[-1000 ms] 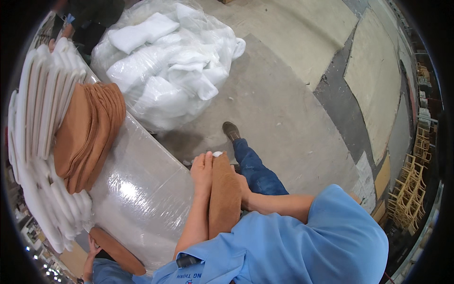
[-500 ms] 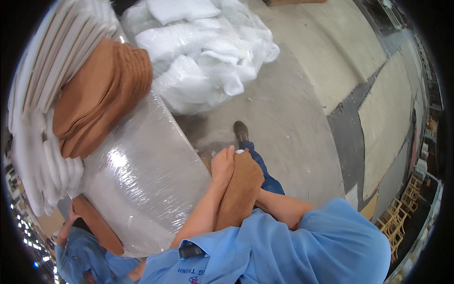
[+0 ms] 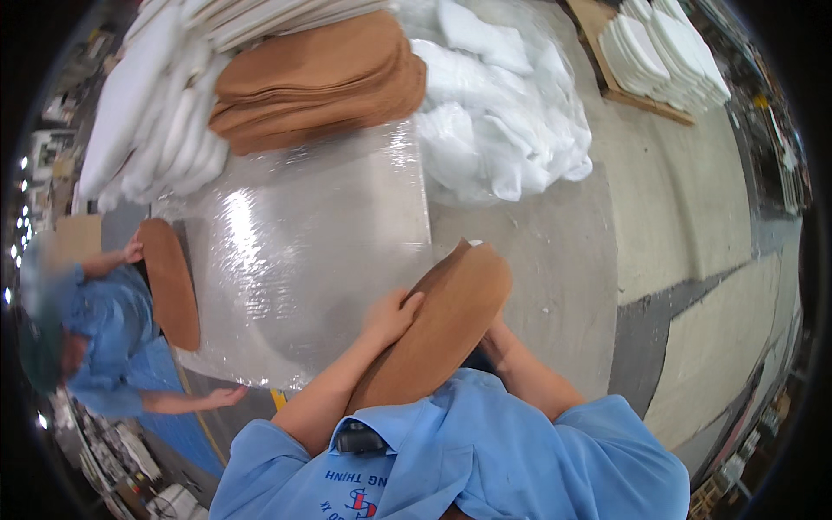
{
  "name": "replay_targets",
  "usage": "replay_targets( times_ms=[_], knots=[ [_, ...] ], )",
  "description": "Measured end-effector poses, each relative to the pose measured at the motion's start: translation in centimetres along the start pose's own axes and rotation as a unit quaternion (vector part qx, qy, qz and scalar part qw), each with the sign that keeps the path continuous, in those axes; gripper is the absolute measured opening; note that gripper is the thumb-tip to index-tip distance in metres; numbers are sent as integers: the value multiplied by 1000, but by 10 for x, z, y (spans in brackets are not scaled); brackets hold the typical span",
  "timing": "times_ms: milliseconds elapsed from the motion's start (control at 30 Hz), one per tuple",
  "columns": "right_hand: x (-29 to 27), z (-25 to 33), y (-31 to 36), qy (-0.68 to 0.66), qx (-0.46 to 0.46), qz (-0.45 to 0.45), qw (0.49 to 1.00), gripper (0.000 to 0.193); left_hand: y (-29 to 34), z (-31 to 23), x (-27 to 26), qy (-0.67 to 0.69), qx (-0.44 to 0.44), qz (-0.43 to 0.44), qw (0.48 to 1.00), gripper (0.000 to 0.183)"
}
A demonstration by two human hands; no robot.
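A long, rounded brown fabric cushion cover [image 3: 442, 312] lies slantwise before my chest, its near end against my shirt. At its far tip a small bit of white shows, and the fabric there comes to a raised corner. My left hand [image 3: 394, 319] is closed on its left edge, the thumb on top. My right hand [image 3: 496, 340] grips the right edge from beneath; its fingers are mostly hidden behind the fabric. A stack of similar brown pieces [image 3: 316, 65] rests on the far part of the plastic-wrapped table [image 3: 321, 251].
White padded pieces [image 3: 165, 113] are piled at the table's far left. Beyond its right side sits a plastic-wrapped white bundle [image 3: 511, 113]. At left a co-worker [image 3: 113, 321] holds another brown piece [image 3: 171, 282]. White pads [image 3: 659, 52] stand on a board at far right.
My view has swung left, toward the table. The brown cover has tilted to the right and come over the table's edge; my left hand has slid nearer along it. The co-worker's free hand now shows.
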State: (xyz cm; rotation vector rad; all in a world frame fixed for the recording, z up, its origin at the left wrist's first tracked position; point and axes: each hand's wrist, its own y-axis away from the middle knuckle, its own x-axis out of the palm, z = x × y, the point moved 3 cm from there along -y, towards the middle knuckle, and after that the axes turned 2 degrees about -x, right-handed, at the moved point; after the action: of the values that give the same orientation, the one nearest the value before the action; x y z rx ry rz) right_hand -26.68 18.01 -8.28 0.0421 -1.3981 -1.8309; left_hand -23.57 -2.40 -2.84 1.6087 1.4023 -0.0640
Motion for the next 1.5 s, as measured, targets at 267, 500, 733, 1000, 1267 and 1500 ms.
replay_targets(
  times_ms=[267, 500, 733, 1000, 1267, 1500],
  knots=[
    [-40, -60, 21, 63, 103, 181, 976, 66, 22, 29, 15, -58, -44, -161, 984, 38],
    [-32, -67, 16, 114, 133, 170, 970, 66, 27, 36, 12, -45, -9, -202, 978, 38],
    [-28, -75, 13, 169, 146, 148, 963, 66, 31, 42, 22, -38, -1, -222, 974, 33],
    [-16, -69, 8, 218, 150, 163, 950, 66, 27, 47, 10, 11, 12, -216, 976, 38],
    [-26, -48, 10, 255, 148, 162, 942, 66, 112, 110, 8, -23, -12, -117, 993, 45],
    [-24, -46, 3, 281, 152, 158, 934, 66, 105, 136, 17, -25, -37, -269, 962, 40]
  ],
)
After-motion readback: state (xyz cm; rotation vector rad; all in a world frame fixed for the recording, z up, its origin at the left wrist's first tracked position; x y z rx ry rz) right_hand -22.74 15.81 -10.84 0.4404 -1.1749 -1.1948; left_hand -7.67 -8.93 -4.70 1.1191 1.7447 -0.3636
